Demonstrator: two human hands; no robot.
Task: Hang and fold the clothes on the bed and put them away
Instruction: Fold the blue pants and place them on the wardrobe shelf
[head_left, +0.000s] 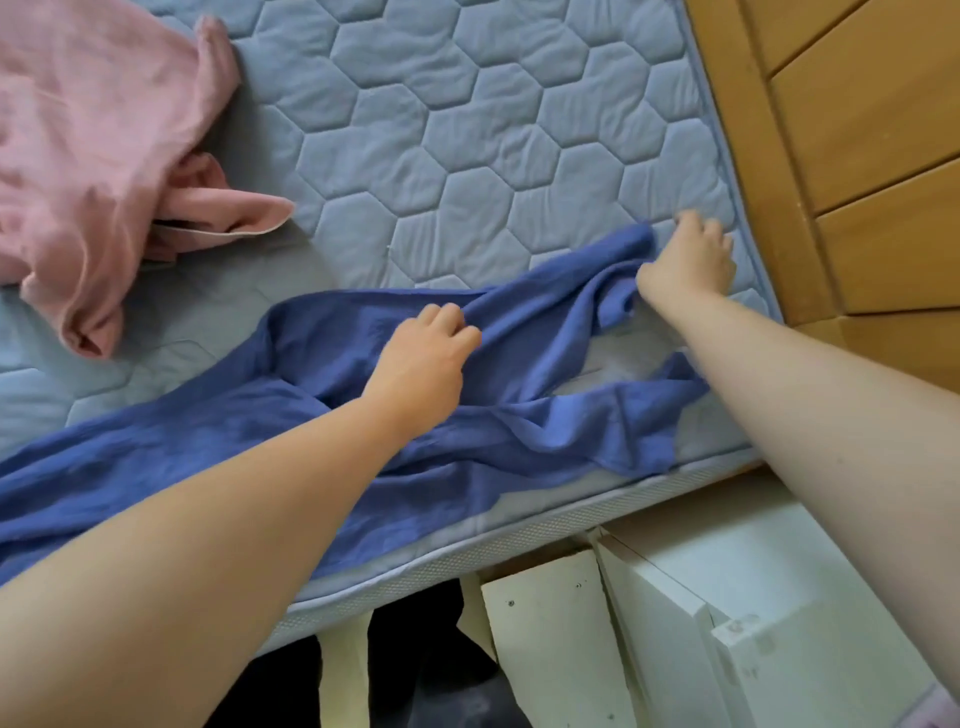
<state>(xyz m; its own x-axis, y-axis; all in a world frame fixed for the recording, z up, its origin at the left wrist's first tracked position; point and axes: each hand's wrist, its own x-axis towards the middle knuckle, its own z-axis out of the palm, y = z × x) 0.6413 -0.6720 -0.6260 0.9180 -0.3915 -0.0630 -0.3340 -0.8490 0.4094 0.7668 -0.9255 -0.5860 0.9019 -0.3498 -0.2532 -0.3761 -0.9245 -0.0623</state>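
One blue garment (208, 441) is lying along the bed's (467, 156) near edge, its long axis running from near left to far right. The left hand (423, 358) is pinching a mid-length fold with curled fingers (445, 318). The right hand (688, 260), the farther one, is gripping the garment's end by the right edge. One pink garment (78, 156) is lying crumpled at the far left.
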